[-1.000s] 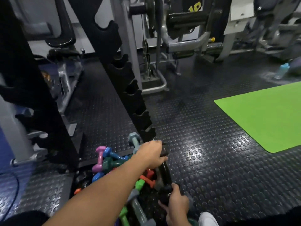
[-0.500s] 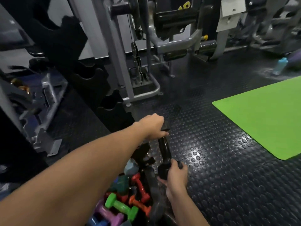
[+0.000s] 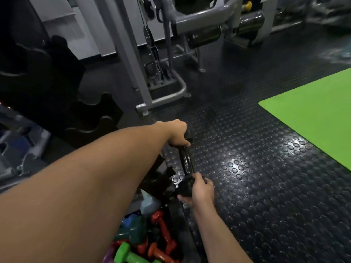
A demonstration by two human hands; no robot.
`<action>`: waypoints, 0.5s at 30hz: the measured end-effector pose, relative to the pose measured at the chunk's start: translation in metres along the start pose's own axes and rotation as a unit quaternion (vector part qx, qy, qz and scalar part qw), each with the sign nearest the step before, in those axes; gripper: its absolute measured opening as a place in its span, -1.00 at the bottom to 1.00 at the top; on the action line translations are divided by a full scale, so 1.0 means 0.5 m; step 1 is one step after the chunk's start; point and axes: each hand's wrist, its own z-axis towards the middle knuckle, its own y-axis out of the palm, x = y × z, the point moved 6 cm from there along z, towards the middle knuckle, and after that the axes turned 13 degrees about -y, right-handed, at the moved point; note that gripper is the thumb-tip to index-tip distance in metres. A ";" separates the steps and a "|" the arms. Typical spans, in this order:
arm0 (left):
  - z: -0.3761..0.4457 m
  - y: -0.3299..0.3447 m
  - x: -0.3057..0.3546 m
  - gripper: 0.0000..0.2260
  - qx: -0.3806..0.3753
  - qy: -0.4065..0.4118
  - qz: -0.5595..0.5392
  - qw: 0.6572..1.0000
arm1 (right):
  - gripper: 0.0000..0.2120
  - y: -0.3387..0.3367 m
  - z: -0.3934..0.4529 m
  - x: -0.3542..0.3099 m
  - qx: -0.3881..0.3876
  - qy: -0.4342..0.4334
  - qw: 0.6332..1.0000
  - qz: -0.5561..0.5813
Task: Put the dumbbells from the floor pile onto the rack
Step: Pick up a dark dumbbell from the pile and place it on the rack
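A black dumbbell [image 3: 186,161] hangs lengthwise above the floor in front of me. My left hand [image 3: 178,135] grips its far head and my right hand [image 3: 201,189] grips its near head, so only the shiny handle shows between them. Below, at the bottom centre, lies the floor pile of small coloured dumbbells [image 3: 150,242]: red, orange, green, dark green and a pale grey one. The black notched rack [image 3: 89,118] rises on the left, its scalloped cradles just left of my left forearm.
A grey weight machine frame [image 3: 161,92] stands behind the dumbbell. A green exercise mat [image 3: 313,111] covers the studded black rubber floor [image 3: 256,177] at the right. More machines fill the back.
Both hands have lifted the black dumbbell up off the pile; the pile has dropped toward the frame's bottom and the rack's cradles have come closer on the left.
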 end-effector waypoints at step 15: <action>0.108 0.129 -0.044 -0.58 -0.106 -0.070 0.056 0.990 | -0.50 0.045 0.050 0.086 -0.027 0.052 0.998 -0.010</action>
